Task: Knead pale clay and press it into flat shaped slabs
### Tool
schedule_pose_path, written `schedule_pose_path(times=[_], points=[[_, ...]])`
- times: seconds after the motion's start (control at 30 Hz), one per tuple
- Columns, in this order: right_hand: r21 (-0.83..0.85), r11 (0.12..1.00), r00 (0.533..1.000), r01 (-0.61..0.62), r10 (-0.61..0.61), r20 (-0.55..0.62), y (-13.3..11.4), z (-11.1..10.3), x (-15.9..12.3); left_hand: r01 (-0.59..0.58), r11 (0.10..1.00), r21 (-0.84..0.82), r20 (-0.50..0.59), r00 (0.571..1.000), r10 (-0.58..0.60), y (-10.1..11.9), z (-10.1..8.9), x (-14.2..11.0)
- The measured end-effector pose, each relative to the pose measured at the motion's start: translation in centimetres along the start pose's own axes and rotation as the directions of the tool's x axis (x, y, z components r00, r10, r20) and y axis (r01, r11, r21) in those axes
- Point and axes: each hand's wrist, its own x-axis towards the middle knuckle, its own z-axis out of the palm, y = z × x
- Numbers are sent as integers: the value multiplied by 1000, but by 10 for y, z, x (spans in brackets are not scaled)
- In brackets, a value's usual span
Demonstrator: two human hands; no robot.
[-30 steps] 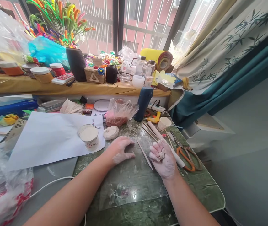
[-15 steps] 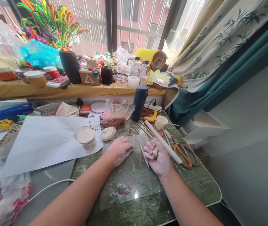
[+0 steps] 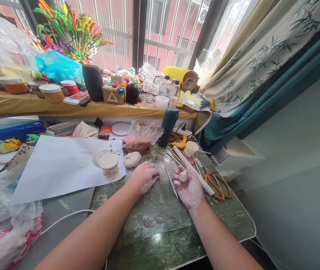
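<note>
My right hand (image 3: 189, 187) is turned palm up, dusted white, its curled fingers holding a small pale lump of clay (image 3: 183, 176). My left hand (image 3: 146, 177) rests palm down on a clear plastic sheet (image 3: 148, 210), fingers loosely bent and nothing seen in them. Between the hands lies a pointed wooden clay tool (image 3: 171, 182). A larger lump of white clay (image 3: 132, 159) sits just beyond my left hand. Left of it, a paper cup (image 3: 111, 171) full of white material stands on a white paper sheet (image 3: 61, 168).
Right of my right hand lie a white rolling rod (image 3: 193, 170) and orange-handled scissors (image 3: 215, 186). Farther back are another paper cup (image 3: 190, 149), a yellow glue gun (image 3: 180, 143), a dark blue bottle (image 3: 168, 126) and a plastic bag of reddish-brown material (image 3: 140, 140). Craft supplies crowd the windowsill.
My right fingers have loosened and opened somewhat around the clay lump, so more of it shows. My left hand stays in place. The view has shifted slightly.
</note>
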Motion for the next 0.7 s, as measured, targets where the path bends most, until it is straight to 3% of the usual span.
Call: schedule_pose_path(times=[0.13,0.2,0.27,0.4,0.5,0.57,0.6,0.7], points=[[0,1000,994,11,-11,-106,4,11,-3,63,988,-139,-198,976,-90,-4,-6,-2],[-23,999,987,35,-38,-153,8,19,-6,11,961,-275,-336,936,-107,4,-13,-4],[-5,1000,987,30,-31,-158,13,29,-11,-89,935,-342,-406,912,-62,18,-17,-6],[135,982,986,-129,141,-87,21,48,-24,-237,936,-260,-320,936,149,48,-18,-9],[164,968,965,-189,214,-149,22,56,-31,-291,917,-272,-244,943,227,60,-14,-10],[144,979,960,-147,176,-217,21,61,-33,-229,884,-407,-227,963,145,64,-9,-10],[117,987,959,-108,134,-248,20,64,-34,-160,845,-511,-226,973,48,66,-7,-9],[-29,999,962,-14,5,-272,18,75,-35,50,580,-813,-132,954,-268,67,-1,-6]])
